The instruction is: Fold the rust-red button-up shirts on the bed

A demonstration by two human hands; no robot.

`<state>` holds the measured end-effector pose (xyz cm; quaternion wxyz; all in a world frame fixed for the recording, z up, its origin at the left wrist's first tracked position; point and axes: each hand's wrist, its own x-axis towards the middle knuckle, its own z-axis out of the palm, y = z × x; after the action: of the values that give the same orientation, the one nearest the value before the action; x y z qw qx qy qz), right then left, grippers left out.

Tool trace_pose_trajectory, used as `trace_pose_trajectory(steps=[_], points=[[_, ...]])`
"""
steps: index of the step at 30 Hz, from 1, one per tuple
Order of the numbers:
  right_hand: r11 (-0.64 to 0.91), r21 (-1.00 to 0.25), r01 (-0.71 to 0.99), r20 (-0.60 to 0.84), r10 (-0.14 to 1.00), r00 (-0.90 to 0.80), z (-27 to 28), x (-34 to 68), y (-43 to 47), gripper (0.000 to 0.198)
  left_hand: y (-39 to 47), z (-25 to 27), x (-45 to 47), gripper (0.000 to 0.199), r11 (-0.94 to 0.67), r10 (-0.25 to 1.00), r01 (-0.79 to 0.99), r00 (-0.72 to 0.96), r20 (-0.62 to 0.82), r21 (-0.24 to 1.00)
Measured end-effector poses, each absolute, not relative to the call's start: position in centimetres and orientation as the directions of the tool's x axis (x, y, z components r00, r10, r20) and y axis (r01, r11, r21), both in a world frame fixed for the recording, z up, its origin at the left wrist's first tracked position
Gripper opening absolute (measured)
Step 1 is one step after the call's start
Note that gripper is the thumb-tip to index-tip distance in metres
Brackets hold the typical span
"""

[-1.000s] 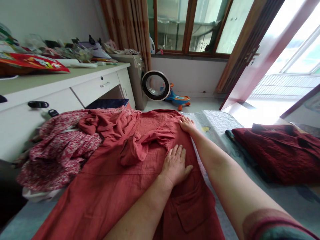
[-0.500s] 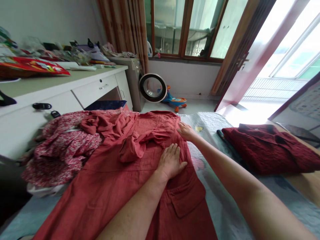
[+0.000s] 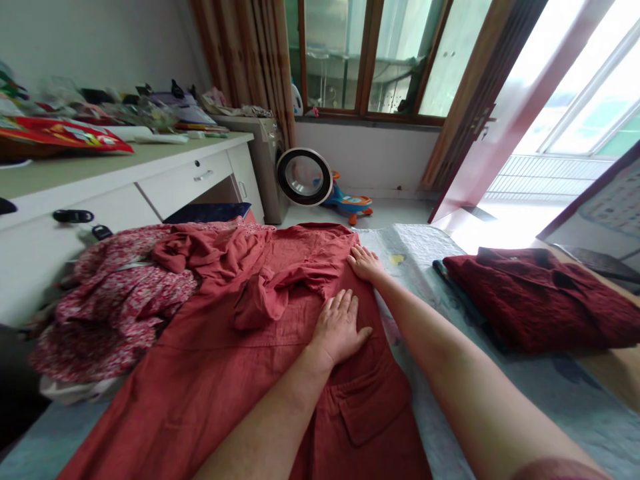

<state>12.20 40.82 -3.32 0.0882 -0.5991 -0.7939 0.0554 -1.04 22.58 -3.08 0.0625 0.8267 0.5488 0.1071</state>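
A red long garment with a flap pocket lies spread over the quilted cover. One sleeve is folded across its upper part, and the other is bunched at the left. My left hand lies flat on the garment beside the folded sleeve, fingers stretched out and thumb apart. Farther up, my right hand rests on the garment's right edge near the shoulder, with its fingers extended. Neither hand grips the cloth.
A heap of red-and-white patterned cloth sits at the left. Dark red folded clothes lie at the right on the pale cover. Beyond are a cluttered counter, a washing machine with its round door open, and a blue-orange ride-on toy.
My right hand has slid slightly down and left, onto the garment's edge. My left hand stays nearly in place, flat on the cloth. The view has shifted a little.
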Motion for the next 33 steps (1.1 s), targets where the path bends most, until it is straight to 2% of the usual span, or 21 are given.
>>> trace_pose_trajectory(steps=[4,10,13,17,19,21,23,28,33], points=[[0.246,-0.189,0.951,0.071,0.969,-0.236,-3.6,12.5,42.8,0.049,22.5,-2.8,-1.0,0.078,-0.392,0.920,0.891,0.377,0.110,0.230],[0.190,-0.342,0.920,0.094,0.981,-0.167,-3.1,12.9,44.6,0.050,22.5,-2.7,-1.0,0.077,-0.387,0.922,0.887,0.371,0.110,0.252],[0.217,-0.388,0.896,0.113,0.976,-0.188,-2.5,13.1,43.7,0.051,22.7,-2.7,-1.1,0.074,-0.402,0.915,0.873,0.374,0.151,0.276],[0.279,-0.421,0.863,0.142,0.960,-0.241,-3.3,13.3,39.1,0.055,23.2,-2.8,-1.2,0.054,-0.408,0.907,0.857,0.342,0.244,0.316],[0.381,-0.430,0.818,0.194,0.924,-0.329,-4.3,13.4,35.6,0.058,23.3,-2.9,-1.2,0.049,-0.384,0.908,0.869,0.294,0.298,0.313],[0.474,-0.401,0.784,0.212,0.881,-0.423,-5.2,13.4,32.3,0.058,23.4,-3.1,-1.2,0.047,-0.348,0.911,0.889,0.246,0.330,0.299],[0.493,-0.339,0.801,0.193,0.870,-0.453,-5.5,13.3,29.7,0.054,23.4,-3.2,-1.1,0.045,-0.324,0.916,0.903,0.225,0.333,0.281],[0.426,-0.212,0.879,0.096,0.905,-0.415,-4.4,13.1,29.2,0.056,23.4,-3.6,-0.9,0.042,-0.316,0.914,0.920,0.230,0.335,0.230],[0.335,-0.209,0.919,0.093,0.942,-0.322,-3.5,13.9,32.3,0.055,23.3,-4.0,-0.8,0.043,-0.313,0.908,0.931,0.234,0.347,0.190]])
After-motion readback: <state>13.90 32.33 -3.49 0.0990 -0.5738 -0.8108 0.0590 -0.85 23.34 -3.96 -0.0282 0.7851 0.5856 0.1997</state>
